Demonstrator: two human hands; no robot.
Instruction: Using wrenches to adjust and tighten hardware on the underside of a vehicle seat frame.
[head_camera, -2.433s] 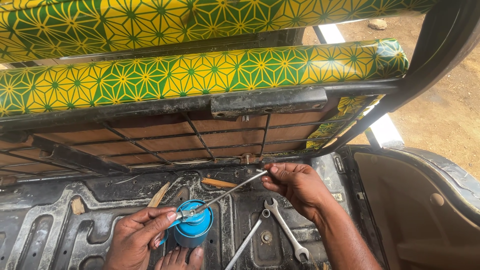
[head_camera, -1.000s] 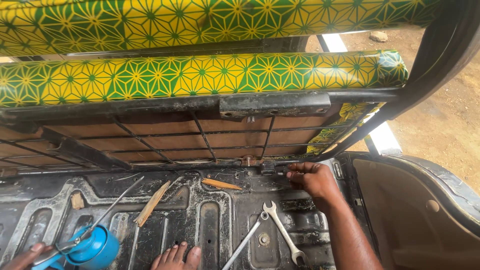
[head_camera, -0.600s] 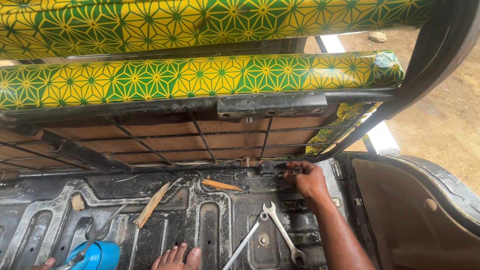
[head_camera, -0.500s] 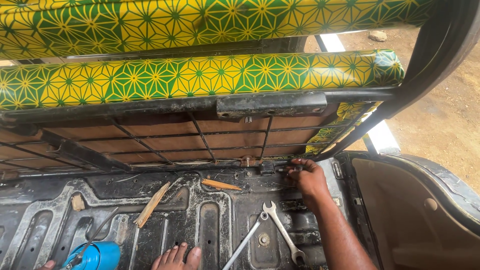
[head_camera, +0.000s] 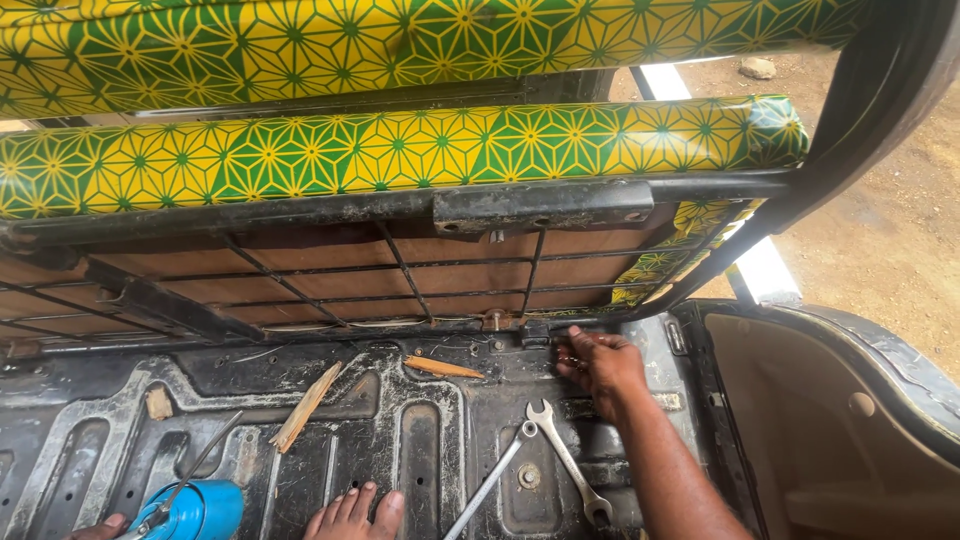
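Note:
My right hand (head_camera: 603, 366) reaches forward over the dirty metal floor pan (head_camera: 420, 440). Its bent fingertips rest at a small black hinge bracket (head_camera: 533, 334) under the raised seat frame (head_camera: 400, 205). I cannot see whether they grip anything there. Only the fingertips of my left hand (head_camera: 97, 526) show at the bottom left edge. They hold a blue oil can (head_camera: 200, 510) whose thin metal spout (head_camera: 205, 466) points up and to the right.
Two wrenches (head_camera: 566, 464) lie crossed on the floor pan beside my right forearm. Bare toes (head_camera: 352, 511) show at the bottom edge. Wood splinters (head_camera: 305, 407) lie on the pan. The green and yellow seat cushion (head_camera: 400, 150) is tipped up; a dark body panel (head_camera: 830, 420) is at right.
My left hand has carried the blue oil can from the centre down to the bottom left corner. My right hand has let go of the spout and moved up to the hinge bracket.

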